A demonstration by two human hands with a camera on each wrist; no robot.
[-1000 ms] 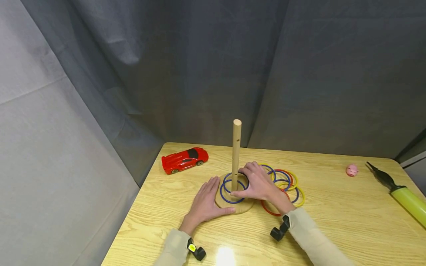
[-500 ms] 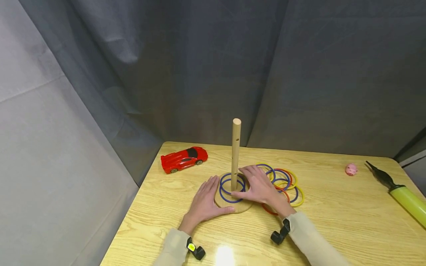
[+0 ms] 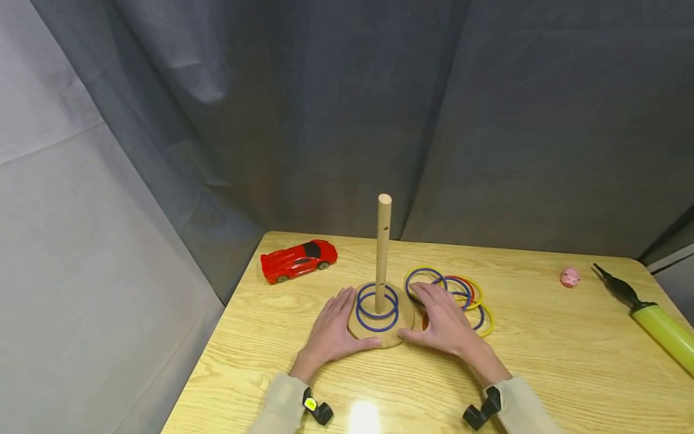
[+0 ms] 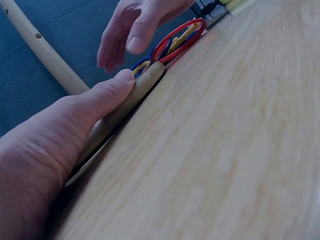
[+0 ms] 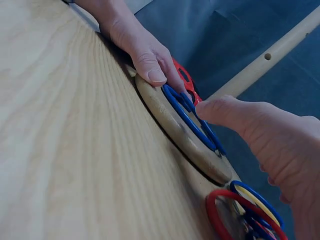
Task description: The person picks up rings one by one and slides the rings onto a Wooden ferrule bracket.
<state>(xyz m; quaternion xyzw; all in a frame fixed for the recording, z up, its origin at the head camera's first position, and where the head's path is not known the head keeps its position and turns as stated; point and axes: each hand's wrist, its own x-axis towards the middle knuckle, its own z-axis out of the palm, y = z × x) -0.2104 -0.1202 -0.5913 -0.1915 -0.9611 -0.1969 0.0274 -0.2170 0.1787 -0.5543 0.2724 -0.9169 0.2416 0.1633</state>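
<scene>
A wooden ring-toss stand has a round base [image 3: 391, 339] with an upright peg [image 3: 382, 247]. Two blue rings [image 3: 378, 331] lie overlapping round the foot of the peg. My left hand [image 3: 333, 331] holds the base at its left side, fingers along the edge and thumb [image 4: 112, 92] over the front rim. My right hand [image 3: 444, 324] hovers at the base's right edge, thumb apart from the fingers and nothing between them. In the right wrist view, its thumb [image 5: 225, 111] overlaps the blue rings. Part of the loose ring pile is hidden behind this hand.
Loose yellow, red and blue rings [image 3: 493, 325] lie in a pile right of the base. A red toy car [image 3: 299, 260] is at the back left. Farther right are a pink pig toy [image 3: 570, 277] and a green-yellow hand pump [image 3: 664, 334]. A dark curtain [image 3: 325, 120] hangs behind the table.
My right hand has let go of the blue ring by the peg and moved right, to the base's right edge. My left hand stays on the base.
</scene>
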